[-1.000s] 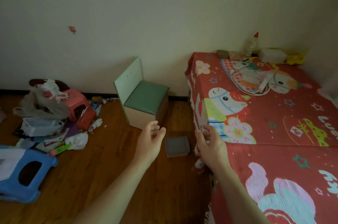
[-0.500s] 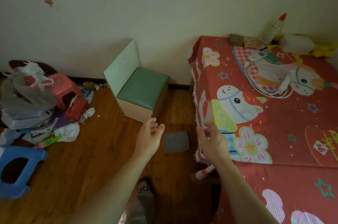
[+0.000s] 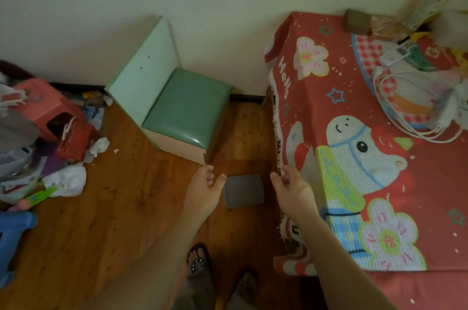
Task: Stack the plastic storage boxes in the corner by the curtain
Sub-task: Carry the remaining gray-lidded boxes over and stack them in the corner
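wooden floor (image 3: 106, 208) at centre frame holds a grey lid (image 3: 244, 190). your left hand (image 3: 203, 192) and right hand (image 3: 293, 190) flank it, fingers loosely spread, holding nothing. lower both evenly and grip opposite edges.

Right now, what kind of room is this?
Probably a bedroom in a home: a bed under a red cartoon blanket, a small green chair by the wall, and clutter on the wooden floor.
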The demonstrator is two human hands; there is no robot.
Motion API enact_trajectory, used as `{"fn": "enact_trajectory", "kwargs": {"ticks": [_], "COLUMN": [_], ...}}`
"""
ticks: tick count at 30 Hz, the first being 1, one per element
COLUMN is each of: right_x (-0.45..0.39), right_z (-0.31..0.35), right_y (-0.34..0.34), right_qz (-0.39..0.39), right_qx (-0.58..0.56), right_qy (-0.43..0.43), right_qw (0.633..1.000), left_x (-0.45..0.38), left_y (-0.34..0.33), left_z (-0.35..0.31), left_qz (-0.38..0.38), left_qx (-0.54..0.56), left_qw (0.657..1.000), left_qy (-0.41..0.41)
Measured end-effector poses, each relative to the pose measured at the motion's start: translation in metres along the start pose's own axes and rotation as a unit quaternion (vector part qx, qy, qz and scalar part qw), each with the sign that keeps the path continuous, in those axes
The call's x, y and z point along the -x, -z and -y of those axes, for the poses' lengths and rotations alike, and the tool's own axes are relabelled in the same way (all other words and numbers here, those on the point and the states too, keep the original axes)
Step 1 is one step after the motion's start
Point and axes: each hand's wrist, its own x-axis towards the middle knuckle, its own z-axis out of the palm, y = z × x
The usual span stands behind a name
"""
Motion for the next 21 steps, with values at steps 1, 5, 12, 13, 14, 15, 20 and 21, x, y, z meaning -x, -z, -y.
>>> {"fn": "enact_trajectory", "kwargs": {"ticks": [1, 5, 12, 13, 14, 15, 20, 21], "right_x": [-0.015, -0.062, -0.136, -0.147, -0.156, -0.165, -0.206, -0.214], "right_z": [-0.005, -0.032, -0.100, -0.113, -0.121, -0.131, -0.189, -0.203], "right_y": [-0.010, -0.047, -0.129, -0.143, -0.153, -0.165, -0.229, -0.242], "right_qz": [0.008, 0.040, 0.109, 0.117, 0.119, 0.122, 0.157, 0.165], "right_qx": [0.003, 0.018, 0.068, 0.071, 0.073, 0.077, 0.093, 0.093], "right_qy": [-0.008, -0.035, -0.047, -0.045, -0.045, -0.049, -0.063, -0.068], "right_qw": [1.000, 0.998, 0.991, 0.990, 0.989, 0.988, 0.981, 0.980], "left_x": [-0.014, -0.053, -0.112, -0.123, -0.130, -0.138, -0.183, -0.191], "left_y": [-0.006, -0.027, -0.087, -0.099, -0.108, -0.117, -0.167, -0.178], "left_z": [0.008, 0.040, 0.098, 0.112, 0.122, 0.136, 0.208, 0.225], "left_qz": [0.002, 0.007, -0.033, -0.031, -0.028, -0.022, 0.021, 0.032], "left_qx": [-0.001, 0.000, 0.004, -0.003, -0.008, -0.022, -0.069, -0.076], "left_qw": [1.000, 0.999, 0.999, 0.999, 0.999, 0.999, 0.995, 0.994], "left_qy": [0.009, 0.038, 0.032, 0.037, 0.039, 0.039, 0.070, 0.072]}}
